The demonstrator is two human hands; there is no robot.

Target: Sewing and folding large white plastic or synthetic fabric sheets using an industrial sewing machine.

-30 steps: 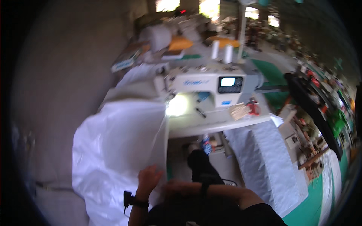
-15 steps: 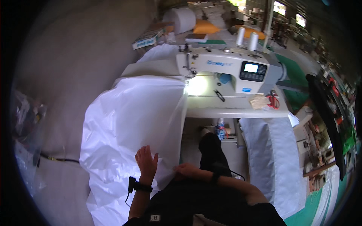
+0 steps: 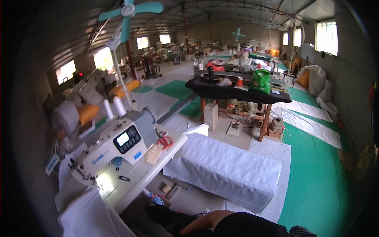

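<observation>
Neither of my hands shows; only a bare stretch of my right arm (image 3: 206, 222) crosses the lower edge beside my dark sleeve. White sheet material (image 3: 87, 215) lies under the head of a white sewing machine (image 3: 108, 150) and hangs off the table's near left edge. The lamp by the needle is lit and the control screen glows. On the machine bed rest black thread snips (image 3: 124, 178), a beige cloth piece (image 3: 153, 153) and red-handled scissors (image 3: 165, 141). Two white thread cones (image 3: 113, 107) stand behind the machine.
A long pale fabric-covered block (image 3: 225, 166) lies right of the machine table. Beyond it stands a black-topped table (image 3: 237, 94) carrying a green bag (image 3: 260, 81). Green sheeting (image 3: 312, 173) covers the floor at right. A pole fan (image 3: 128, 11) rises behind the machine.
My view has swung up and to the right, so the machine now sits at lower left. Both hands, earlier at the white sheet, have left the picture.
</observation>
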